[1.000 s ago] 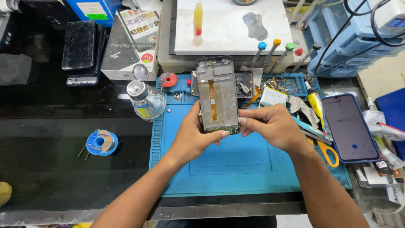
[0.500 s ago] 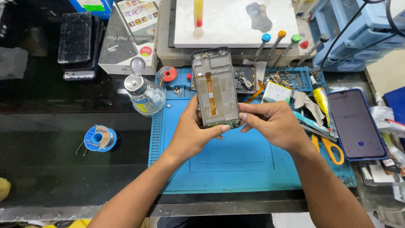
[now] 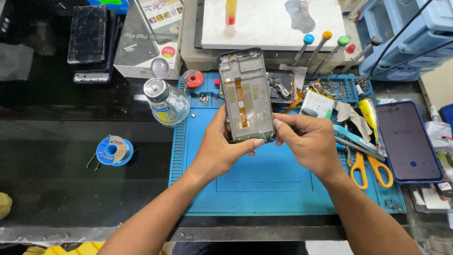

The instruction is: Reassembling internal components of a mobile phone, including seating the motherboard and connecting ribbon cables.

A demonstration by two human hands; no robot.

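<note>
Two bare hands hold a rectangular grey phone frame with an orange flex ribbon down its open back (image 3: 246,94), raised above the blue silicone repair mat (image 3: 264,189) that covers the middle of the dark surface (image 3: 71,189). The left hand (image 3: 222,151) wraps the frame's lower left edge, its fingers closed on it with the thumb across the near end. The right hand (image 3: 309,141) has its fingers pinched against the frame's lower right corner. Just left of the frame, at the mat's far left corner, stands a clear glass bottle with a metal pump cap (image 3: 165,101). Further left, well apart on the surface, lies a blue spool of solder wire (image 3: 112,150). To the right, yellow-handled scissors (image 3: 370,167) rest on the mat, beside a dark smartphone in a blue case (image 3: 408,141). Coloured-capped screwdrivers (image 3: 323,47) lie at the far side.
</note>
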